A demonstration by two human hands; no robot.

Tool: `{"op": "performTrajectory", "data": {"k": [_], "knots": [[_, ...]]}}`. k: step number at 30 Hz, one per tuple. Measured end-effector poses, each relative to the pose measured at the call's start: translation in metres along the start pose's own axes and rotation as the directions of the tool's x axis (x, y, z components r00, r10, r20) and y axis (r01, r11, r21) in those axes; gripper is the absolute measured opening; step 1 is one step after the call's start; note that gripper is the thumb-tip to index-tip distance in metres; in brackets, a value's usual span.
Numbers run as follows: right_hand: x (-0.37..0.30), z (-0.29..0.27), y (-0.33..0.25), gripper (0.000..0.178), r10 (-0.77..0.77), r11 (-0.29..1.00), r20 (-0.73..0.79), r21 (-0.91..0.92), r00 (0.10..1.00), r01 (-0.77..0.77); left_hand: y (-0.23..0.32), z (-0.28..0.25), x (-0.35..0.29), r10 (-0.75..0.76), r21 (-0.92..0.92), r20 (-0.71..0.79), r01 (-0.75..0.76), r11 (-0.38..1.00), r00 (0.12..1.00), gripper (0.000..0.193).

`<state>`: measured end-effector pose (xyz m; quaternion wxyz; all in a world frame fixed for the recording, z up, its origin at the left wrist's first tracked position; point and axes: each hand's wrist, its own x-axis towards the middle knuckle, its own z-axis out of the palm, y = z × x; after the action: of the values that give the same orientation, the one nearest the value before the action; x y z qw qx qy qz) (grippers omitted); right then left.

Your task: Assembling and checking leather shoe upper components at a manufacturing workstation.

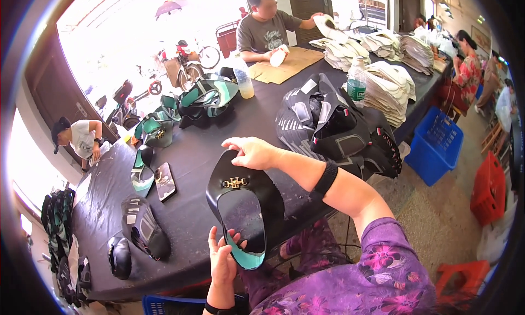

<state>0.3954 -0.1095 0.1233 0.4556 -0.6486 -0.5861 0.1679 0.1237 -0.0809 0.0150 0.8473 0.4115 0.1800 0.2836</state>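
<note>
A black shoe upper (246, 192) with a gold metal ornament (235, 182) and teal lining hangs over the table's near edge, its toe end pointing away from me. My right hand (252, 153) pinches the far toe edge between thumb and fingers. At the near end, my left hand (223, 260) holds the narrow heel band beside the teal lining, and some fingertips show through the opening. Just beyond my right forearm lies a heap of black and grey uppers (328, 123).
On the dark-covered table (191, 227) are a phone (164, 182), black uppers (143, 227), teal-lined uppers (205, 102), bottles (243, 79) and stacked pale pieces (385, 90). A co-worker (268, 33) handles pale pieces across from me. Blue (436, 142) and red crates (488, 189) stand right.
</note>
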Motion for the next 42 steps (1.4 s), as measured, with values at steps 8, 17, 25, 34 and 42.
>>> {"op": "performTrajectory", "data": {"k": [8,17,25,34,42], "knots": [[-0.041,0.013,-0.031,0.034,-0.273,0.962,0.052,-0.003,0.961,0.273,0.007,-0.001,0.037,0.013,-0.144,-0.118,-0.030,0.989,0.993,0.046],[-0.130,-0.039,-0.028,0.033,-0.415,0.703,-0.306,-0.705,0.857,0.089,0.018,-0.013,0.063,0.037,0.060,-0.134,-0.029,0.998,0.990,0.055],[-0.148,-0.075,0.013,0.028,-0.242,0.686,-0.447,-0.707,0.861,-0.174,0.029,-0.029,0.050,0.540,0.805,-0.043,-0.290,0.517,0.841,0.055],[-0.096,-0.024,-0.055,0.019,-0.465,0.876,-0.212,-0.249,0.860,0.412,0.025,0.035,0.010,0.166,0.355,0.334,-0.287,0.890,0.928,0.040],[-0.136,0.080,-0.050,0.018,-0.527,0.849,0.079,0.100,0.846,0.519,-0.012,0.018,0.008,-0.046,-0.415,0.387,0.219,0.883,0.921,0.045]]}}
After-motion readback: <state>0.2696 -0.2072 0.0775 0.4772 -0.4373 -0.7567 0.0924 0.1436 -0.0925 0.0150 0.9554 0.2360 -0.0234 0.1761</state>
